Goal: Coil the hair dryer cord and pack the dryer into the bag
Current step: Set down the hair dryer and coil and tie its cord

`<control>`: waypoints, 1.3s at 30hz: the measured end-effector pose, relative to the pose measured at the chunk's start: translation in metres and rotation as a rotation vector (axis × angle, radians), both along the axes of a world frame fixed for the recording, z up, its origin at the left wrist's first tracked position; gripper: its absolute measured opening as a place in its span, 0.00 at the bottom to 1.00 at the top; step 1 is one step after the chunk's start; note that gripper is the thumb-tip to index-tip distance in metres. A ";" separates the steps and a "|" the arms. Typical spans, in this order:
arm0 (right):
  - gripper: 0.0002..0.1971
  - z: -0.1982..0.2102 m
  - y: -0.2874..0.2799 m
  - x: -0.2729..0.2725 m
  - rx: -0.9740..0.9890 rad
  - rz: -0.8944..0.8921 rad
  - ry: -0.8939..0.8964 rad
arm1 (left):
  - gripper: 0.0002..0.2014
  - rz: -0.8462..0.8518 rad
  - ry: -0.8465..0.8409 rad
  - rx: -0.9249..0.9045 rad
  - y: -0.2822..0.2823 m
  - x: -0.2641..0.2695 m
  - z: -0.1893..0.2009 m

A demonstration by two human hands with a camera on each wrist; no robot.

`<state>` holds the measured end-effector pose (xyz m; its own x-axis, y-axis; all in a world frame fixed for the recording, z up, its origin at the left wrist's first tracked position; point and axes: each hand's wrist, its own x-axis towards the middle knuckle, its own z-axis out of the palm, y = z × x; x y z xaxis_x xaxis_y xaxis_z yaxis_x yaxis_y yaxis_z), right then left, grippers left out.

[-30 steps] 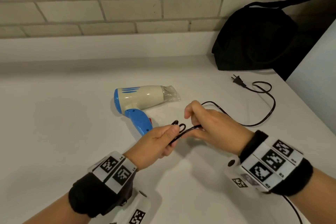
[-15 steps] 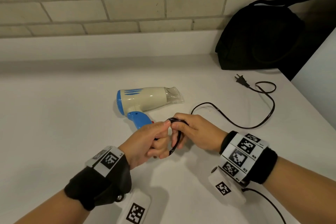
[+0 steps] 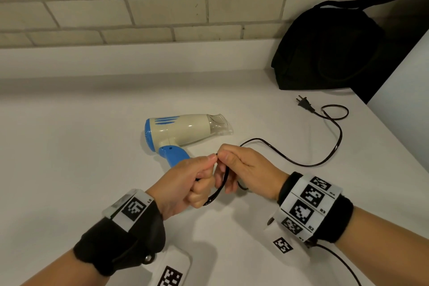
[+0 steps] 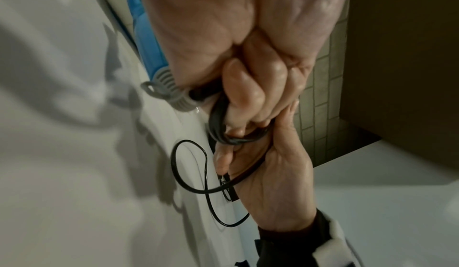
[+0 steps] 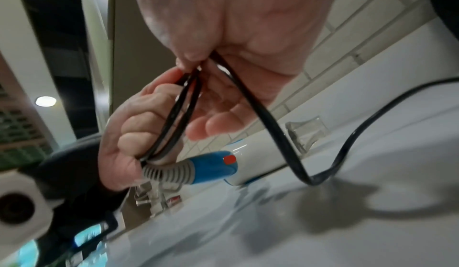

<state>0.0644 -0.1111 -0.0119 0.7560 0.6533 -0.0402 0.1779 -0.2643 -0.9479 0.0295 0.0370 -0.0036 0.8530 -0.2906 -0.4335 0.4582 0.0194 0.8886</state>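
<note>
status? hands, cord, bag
Left hand grips cord loops; right hand pinches cord. Plug end loose on counter. Dryer unpacked. Bag unobstructed.

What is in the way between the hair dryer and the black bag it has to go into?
Only its own cord. The hair dryer lies on the white counter, and the black bag stands in the far right corner. Loose cord and the plug lie on the counter between them. Nothing else visible does.

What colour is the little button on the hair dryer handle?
Red. The button on the blue handle shows best in the right wrist view.
</note>
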 end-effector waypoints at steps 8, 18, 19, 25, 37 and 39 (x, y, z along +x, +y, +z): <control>0.13 0.003 -0.005 0.007 -0.188 0.060 -0.074 | 0.25 0.044 0.027 -0.049 0.001 -0.004 -0.006; 0.12 0.006 -0.057 0.027 -0.375 -0.181 -0.288 | 0.19 0.364 0.011 -0.370 0.017 0.001 0.001; 0.12 0.003 -0.055 0.025 -0.307 -0.189 -0.193 | 0.20 0.374 0.003 -0.382 0.016 0.001 0.002; 0.15 -0.003 -0.026 0.018 -0.625 -0.163 -0.411 | 0.22 0.452 -0.082 -0.396 0.011 0.003 0.011; 0.05 0.023 0.013 -0.028 -0.800 0.358 -0.498 | 0.19 0.227 -0.646 0.319 -0.024 -0.003 0.003; 0.11 0.027 0.006 -0.027 -0.739 0.286 -0.520 | 0.20 0.199 -0.682 0.376 -0.023 -0.001 -0.003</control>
<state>0.0374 -0.1047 0.0148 0.6108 0.7604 -0.2205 0.6818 -0.6468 -0.3418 0.0281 0.0144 -0.0067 0.9856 -0.0440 0.1635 -0.1690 -0.3128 0.9347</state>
